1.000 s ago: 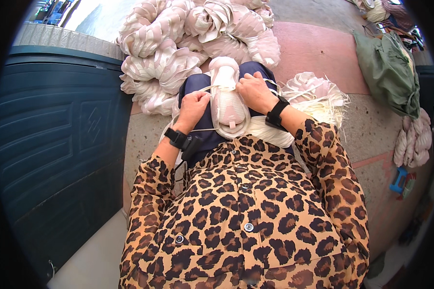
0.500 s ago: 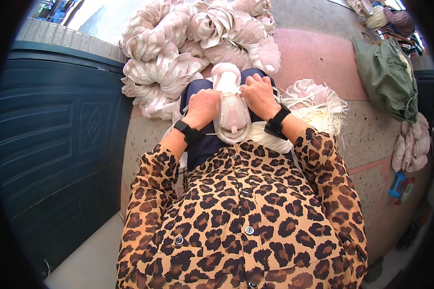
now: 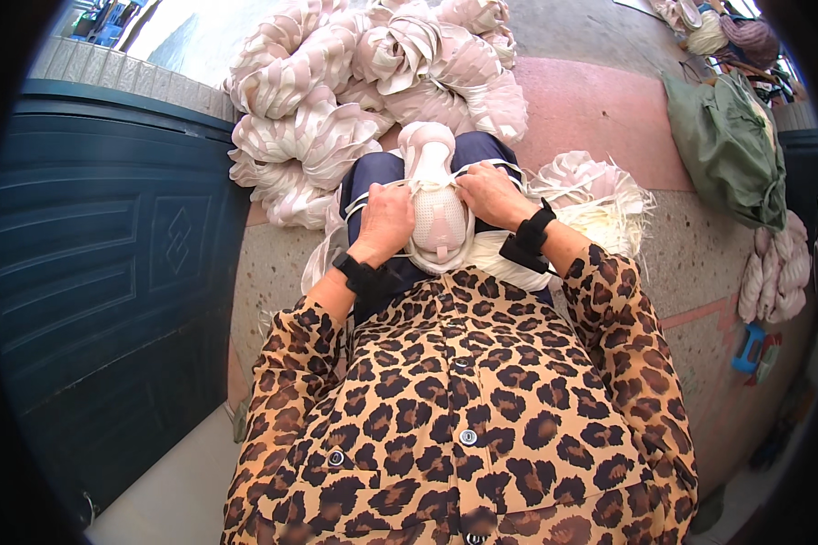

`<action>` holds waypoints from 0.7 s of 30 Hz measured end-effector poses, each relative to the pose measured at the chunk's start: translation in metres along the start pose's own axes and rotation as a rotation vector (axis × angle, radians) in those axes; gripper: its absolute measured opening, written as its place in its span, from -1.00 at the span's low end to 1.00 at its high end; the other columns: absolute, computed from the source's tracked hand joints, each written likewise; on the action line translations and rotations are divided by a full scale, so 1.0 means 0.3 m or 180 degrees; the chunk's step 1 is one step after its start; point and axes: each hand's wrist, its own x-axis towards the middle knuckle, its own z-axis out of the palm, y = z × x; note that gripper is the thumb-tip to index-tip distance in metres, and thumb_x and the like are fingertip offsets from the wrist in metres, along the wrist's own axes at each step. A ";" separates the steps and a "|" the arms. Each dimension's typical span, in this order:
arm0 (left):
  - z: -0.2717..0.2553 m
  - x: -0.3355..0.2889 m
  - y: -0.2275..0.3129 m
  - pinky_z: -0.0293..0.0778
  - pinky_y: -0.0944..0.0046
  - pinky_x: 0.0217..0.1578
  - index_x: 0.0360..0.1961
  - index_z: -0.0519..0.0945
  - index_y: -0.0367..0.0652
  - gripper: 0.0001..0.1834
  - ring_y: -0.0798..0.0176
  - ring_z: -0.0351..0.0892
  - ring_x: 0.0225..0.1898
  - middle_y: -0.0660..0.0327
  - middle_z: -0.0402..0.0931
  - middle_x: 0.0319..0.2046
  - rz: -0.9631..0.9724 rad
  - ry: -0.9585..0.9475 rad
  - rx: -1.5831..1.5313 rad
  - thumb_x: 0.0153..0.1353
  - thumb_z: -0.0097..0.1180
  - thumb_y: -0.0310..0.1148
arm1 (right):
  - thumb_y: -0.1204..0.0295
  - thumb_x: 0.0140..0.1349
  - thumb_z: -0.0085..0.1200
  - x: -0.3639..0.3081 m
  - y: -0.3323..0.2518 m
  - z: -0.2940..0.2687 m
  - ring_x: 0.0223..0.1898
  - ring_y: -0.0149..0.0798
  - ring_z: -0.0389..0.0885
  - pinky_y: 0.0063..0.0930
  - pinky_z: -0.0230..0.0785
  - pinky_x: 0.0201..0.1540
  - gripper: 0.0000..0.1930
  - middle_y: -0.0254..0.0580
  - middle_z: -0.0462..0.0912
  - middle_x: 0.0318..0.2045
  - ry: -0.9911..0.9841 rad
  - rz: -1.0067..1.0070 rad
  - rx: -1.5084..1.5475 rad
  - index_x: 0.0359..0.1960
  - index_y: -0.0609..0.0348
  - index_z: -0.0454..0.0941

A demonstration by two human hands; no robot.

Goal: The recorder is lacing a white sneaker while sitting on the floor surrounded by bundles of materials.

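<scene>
A pale pink and white mesh shoe upper [image 3: 439, 218] rests between my thighs, its pink tab toward my body. A white shoelace [image 3: 430, 185] crosses its middle. My left hand [image 3: 388, 220] is closed at the upper's left edge, pinching the lace, part of which shows beside it. On the other edge my right hand [image 3: 491, 193] pinches the lace too, its fingertips close to the crossing. Loose lace trails over both dark blue trouser legs [image 3: 370, 171]. Cream laces [image 3: 509, 259] lie in a bunch by my right thigh.
Ring-shaped bundles of pink and white uppers [image 3: 304, 141] are heaped ahead of my knees. Another bundle [image 3: 586, 177] with cream strands lies at right. A dark blue panelled door [image 3: 118, 236] stands at left. Further right are a green sack [image 3: 727, 150] and a blue-handled tool [image 3: 748, 350].
Both hands have come slightly nearer my body along the upper. The lace across its middle now shows more clearly, with loose lengths lying over both thighs.
</scene>
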 end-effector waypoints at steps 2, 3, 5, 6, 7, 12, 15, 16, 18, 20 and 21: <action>-0.001 0.009 -0.016 0.37 0.11 -0.27 -0.31 0.55 -0.28 -0.80 0.01 0.40 -0.28 0.03 0.53 -0.41 0.0061 -0.0014 -0.0203 0.02 -0.01 -0.46 | 0.38 0.11 -0.07 -0.003 0.002 0.006 -0.20 -0.06 0.42 -0.24 0.23 -0.13 -0.81 -0.07 0.51 -0.36 0.0131 -0.0107 0.0086 -0.37 0.23 0.52; -0.006 0.012 -0.020 0.36 0.12 -0.25 -0.29 0.56 -0.28 -0.78 0.00 0.40 -0.28 0.01 0.53 -0.42 -0.0097 -0.0115 -0.0825 0.02 0.00 -0.46 | 0.40 0.10 -0.06 -0.004 0.002 0.008 -0.20 -0.07 0.43 -0.27 0.25 -0.13 -0.82 -0.07 0.52 -0.37 0.0165 -0.0106 0.0108 -0.37 0.24 0.52; -0.016 0.015 -0.018 0.36 0.13 -0.24 -0.27 0.56 -0.28 -0.77 0.00 0.40 -0.29 -0.01 0.53 -0.42 -0.0248 -0.0216 -0.1444 0.02 0.01 -0.47 | 0.42 0.09 -0.06 -0.006 0.008 0.015 -0.22 -0.08 0.45 -0.30 0.27 -0.15 -0.83 -0.07 0.53 -0.38 0.0335 -0.0288 0.0246 -0.38 0.24 0.52; -0.021 0.015 -0.012 0.35 0.14 -0.23 -0.30 0.56 -0.28 -0.79 0.01 0.39 -0.28 -0.01 0.53 -0.40 -0.0336 -0.0298 -0.1573 0.01 0.04 -0.46 | 0.44 0.09 -0.06 -0.009 0.012 0.018 -0.24 -0.08 0.46 -0.32 0.29 -0.16 -0.85 -0.07 0.53 -0.38 0.0544 -0.0321 0.0314 -0.38 0.24 0.52; -0.026 0.016 -0.004 0.34 0.16 -0.22 -0.32 0.57 -0.27 -0.80 0.02 0.38 -0.27 -0.01 0.52 -0.38 -0.0300 -0.0299 -0.1734 -0.01 0.07 -0.46 | 0.44 0.09 -0.06 -0.012 0.013 0.022 -0.24 -0.08 0.46 -0.32 0.29 -0.16 -0.85 -0.07 0.53 -0.38 0.0469 -0.0393 0.0336 -0.38 0.24 0.52; -0.022 0.055 0.050 0.35 0.16 -0.23 -0.42 0.57 -0.22 -0.84 0.02 0.37 -0.21 0.10 0.49 -0.33 0.0393 0.0379 -0.0278 -0.05 0.15 -0.38 | 0.52 -0.07 -0.03 -0.006 -0.008 0.030 -0.34 -0.12 0.53 -0.31 0.36 -0.21 -0.87 -0.10 0.55 -0.48 0.0729 -0.0507 0.0054 -0.44 0.23 0.52; 0.000 0.130 0.058 0.35 0.16 -0.23 -0.45 0.56 -0.19 -0.83 0.04 0.36 -0.22 0.12 0.49 -0.39 0.0380 0.0039 -0.0043 -0.07 0.19 -0.34 | 0.46 -0.09 -0.03 0.013 -0.042 0.027 -0.33 -0.22 0.53 -0.41 0.35 -0.27 -0.90 -0.17 0.57 -0.53 0.0469 -0.0677 -0.1073 -0.56 0.17 0.54; 0.005 0.155 0.053 0.36 0.14 -0.24 -0.46 0.57 -0.18 -0.84 0.02 0.38 -0.25 0.12 0.49 -0.41 0.0348 -0.0138 -0.0058 -0.08 0.18 -0.34 | 0.44 -0.08 -0.03 0.015 -0.052 0.029 -0.35 -0.27 0.52 -0.46 0.31 -0.28 -0.89 -0.23 0.57 -0.56 0.0553 -0.0779 -0.1346 -0.60 0.13 0.55; 0.006 0.195 0.039 0.42 0.22 -0.33 -0.46 0.55 -0.20 -0.87 0.14 0.47 -0.37 0.17 0.52 -0.46 0.0341 -0.0355 -0.0237 -0.04 0.16 -0.39 | 0.44 -0.07 -0.04 0.022 -0.053 0.027 -0.31 -0.29 0.48 -0.45 0.27 -0.23 -0.88 -0.26 0.56 -0.50 0.0404 -0.0791 -0.1777 -0.60 0.09 0.56; -0.009 0.210 0.020 0.42 0.32 -0.36 -0.42 0.53 -0.23 -0.86 0.26 0.48 -0.40 0.20 0.52 -0.46 -0.0170 -0.0596 -0.1322 -0.02 0.16 -0.42 | 0.43 -0.07 -0.04 0.030 -0.057 0.024 -0.28 -0.30 0.47 -0.44 0.26 -0.23 -0.88 -0.27 0.54 -0.47 0.0397 -0.0800 -0.1899 -0.61 0.07 0.56; -0.021 0.217 0.013 0.41 0.41 -0.39 -0.39 0.51 -0.26 -0.85 0.38 0.48 -0.42 0.24 0.52 -0.45 -0.0710 -0.0838 -0.2352 0.00 0.16 -0.44 | 0.43 -0.05 -0.03 0.033 -0.055 0.010 -0.26 -0.28 0.45 -0.42 0.26 -0.22 -0.90 -0.26 0.51 -0.44 0.0582 -0.1007 -0.1768 -0.58 0.08 0.54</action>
